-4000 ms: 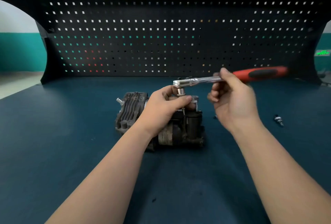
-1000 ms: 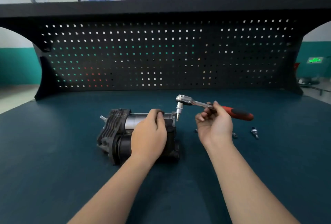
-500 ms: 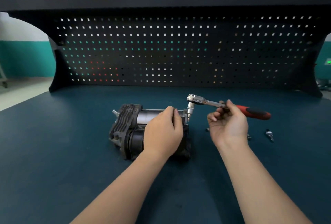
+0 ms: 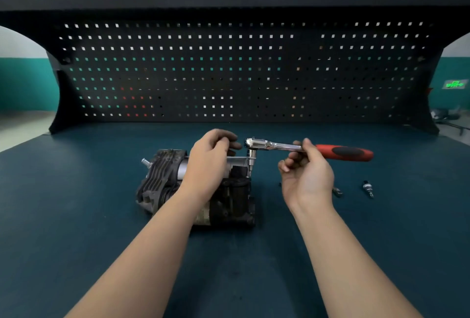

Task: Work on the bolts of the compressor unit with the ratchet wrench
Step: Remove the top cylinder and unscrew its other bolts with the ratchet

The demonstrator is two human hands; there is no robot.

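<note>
The dark compressor unit [image 4: 162, 185] lies on its side on the blue bench top, its finned end to the left. My left hand [image 4: 211, 160] hovers over its top, fingers curled, fingertips close to the chrome head of the ratchet wrench [image 4: 274, 145]. The wrench has a red and black handle pointing right; its bit points down onto the unit's upper right corner. My right hand [image 4: 307, 175] holds the wrench's shaft between thumb and fingers, palm turned up. Whether the left hand touches the unit or the wrench head cannot be made out.
Two small loose bits lie on the bench right of my right hand: one [image 4: 368, 188] in full view, another [image 4: 337, 191] partly hidden by the hand. A black pegboard [image 4: 229, 68] walls off the back of the bench.
My left hand has lifted off the compressor's top and moved up toward the wrench head. The wrench stays over the unit's right corner, now held more level.
</note>
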